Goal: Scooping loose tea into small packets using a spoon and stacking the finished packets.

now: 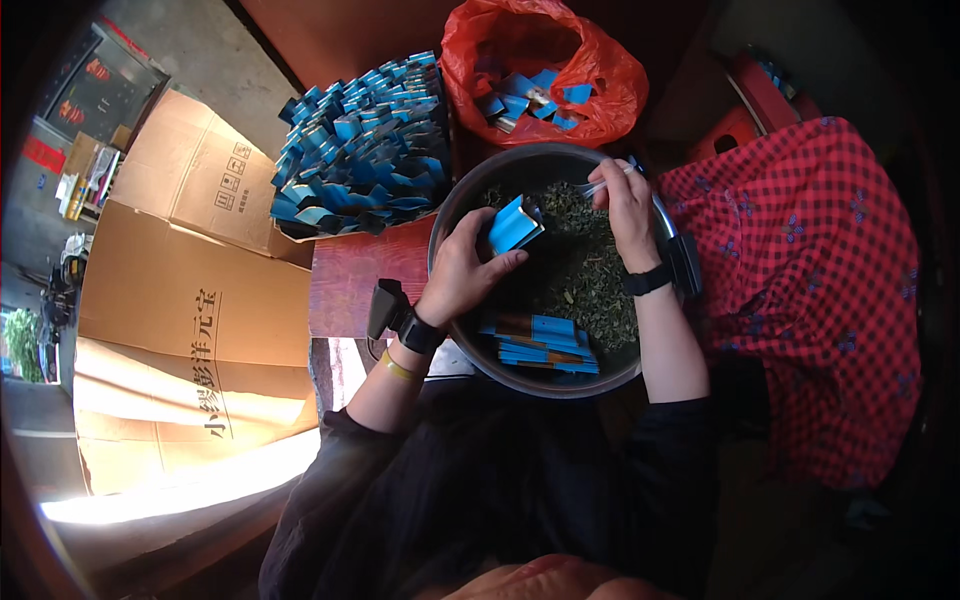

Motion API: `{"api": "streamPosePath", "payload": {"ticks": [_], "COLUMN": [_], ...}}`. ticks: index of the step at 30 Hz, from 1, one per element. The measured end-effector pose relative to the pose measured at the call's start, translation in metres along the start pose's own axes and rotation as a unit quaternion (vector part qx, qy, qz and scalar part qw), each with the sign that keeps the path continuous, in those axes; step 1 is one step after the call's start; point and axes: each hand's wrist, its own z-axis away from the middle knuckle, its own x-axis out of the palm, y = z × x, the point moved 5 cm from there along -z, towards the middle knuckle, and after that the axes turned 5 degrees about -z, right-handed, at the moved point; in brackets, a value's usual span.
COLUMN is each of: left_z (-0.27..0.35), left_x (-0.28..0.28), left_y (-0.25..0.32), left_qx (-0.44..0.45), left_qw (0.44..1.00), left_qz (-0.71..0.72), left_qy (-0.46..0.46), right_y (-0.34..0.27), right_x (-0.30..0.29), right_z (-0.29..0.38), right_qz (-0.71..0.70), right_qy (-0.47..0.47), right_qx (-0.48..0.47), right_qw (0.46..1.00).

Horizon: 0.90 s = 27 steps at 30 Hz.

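Between the thumb and fingers of my left hand [466, 260] is a small blue paper packet [514, 225], its top end spread apart. My right hand [627, 206] pinches a clear plastic spoon [592, 185] over the far right of a round metal basin [480, 356]. Dried chopped leaves [600, 292] lie along the basin's right and far side. A stack of flat blue packets [546, 346] rests inside the basin on the side nearest me. Whether the spoon holds any leaves cannot be made out.
A box packed with upright blue packets [367, 150] stands back left on a reddish wooden table [367, 281]. Behind the basin, a red plastic bag [469, 67] holds more packets. A large cardboard carton [150, 292] is at left; red-and-black checked cloth [817, 247] drapes at right.
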Motion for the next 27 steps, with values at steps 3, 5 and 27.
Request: {"api": "streamPosePath", "payload": {"ticks": [3,5,27], "left_z": [0.000,0.000,-0.004], "left_x": [0.001,0.002,0.003], "left_y": [0.001,0.001,-0.004], "left_qx": [-0.002,0.011,0.000], "left_qw": [1.000,0.999,1.000], "left_qz": [-0.022,-0.034,-0.007], "left_qy": [-0.009,-0.003,-0.005], "right_y": [-0.010,-0.017,0.048], "right_x": [0.012,0.024,0.015], "right_z": [0.009,0.020,0.007], "right_qz": [-0.011,0.053,0.445], "right_qy": [-0.062,-0.090,-0.121], "right_qx": [-0.058,-0.087,-0.062], "right_qw": [0.996,0.991,0.885]}}
